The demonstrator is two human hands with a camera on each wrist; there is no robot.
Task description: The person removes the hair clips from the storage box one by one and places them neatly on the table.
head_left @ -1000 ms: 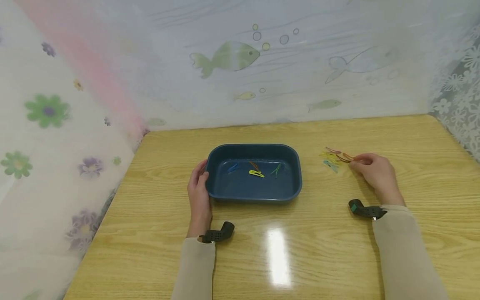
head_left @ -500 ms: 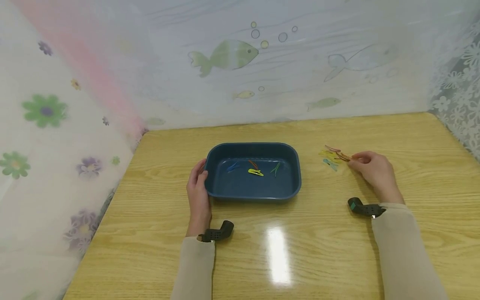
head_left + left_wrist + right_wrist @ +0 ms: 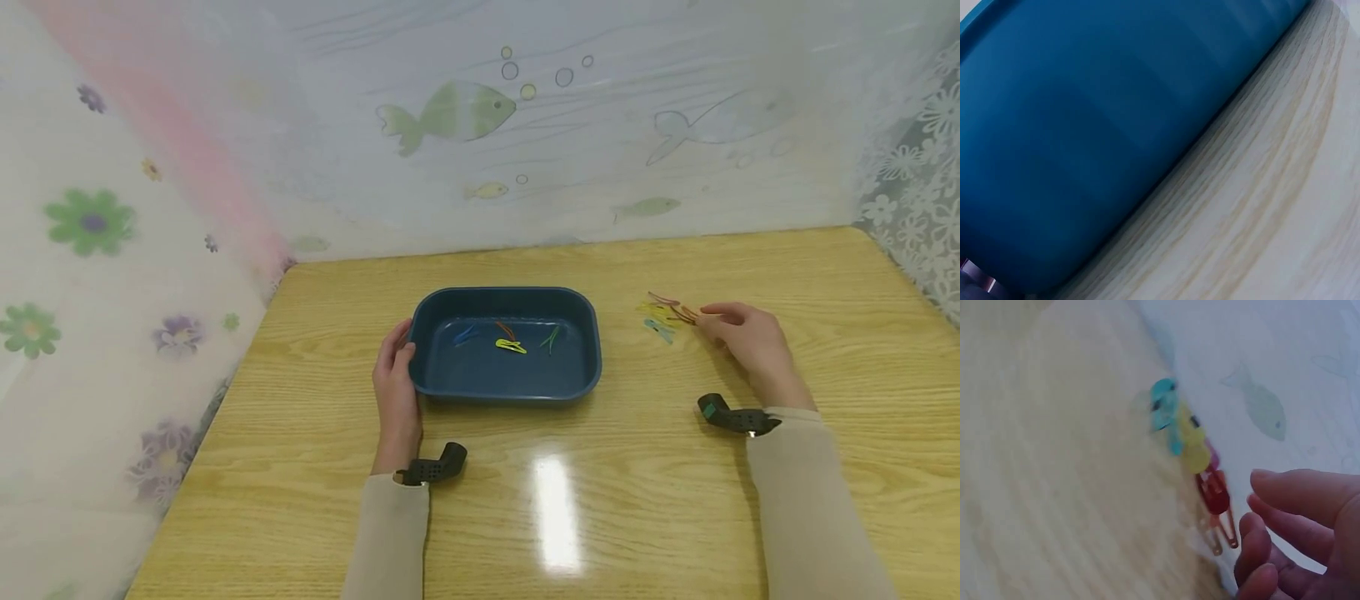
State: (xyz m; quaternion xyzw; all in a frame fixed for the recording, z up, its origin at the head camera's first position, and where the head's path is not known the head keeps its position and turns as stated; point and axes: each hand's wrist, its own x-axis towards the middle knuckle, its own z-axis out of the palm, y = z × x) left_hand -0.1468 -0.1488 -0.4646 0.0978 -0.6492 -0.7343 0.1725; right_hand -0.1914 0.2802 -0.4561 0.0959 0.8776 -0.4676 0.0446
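tub (image 3: 487, 377) on table (image 3: 637, 500), inner clips (image 3: 512, 346) on its floor; left hand (image 3: 396, 383) grips its left edge. right hand (image 3: 750, 342): grip spread, fingertips at loose clips (image 3: 1197, 457), contact unclear. strip of table lies between tub's right edge and these. wall (image 3: 570, 167) borders far table edge.

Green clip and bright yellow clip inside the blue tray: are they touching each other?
Apart. The head view shows it: a bare strip of the blue tray lies plainly between the green clip and the bright yellow clip.
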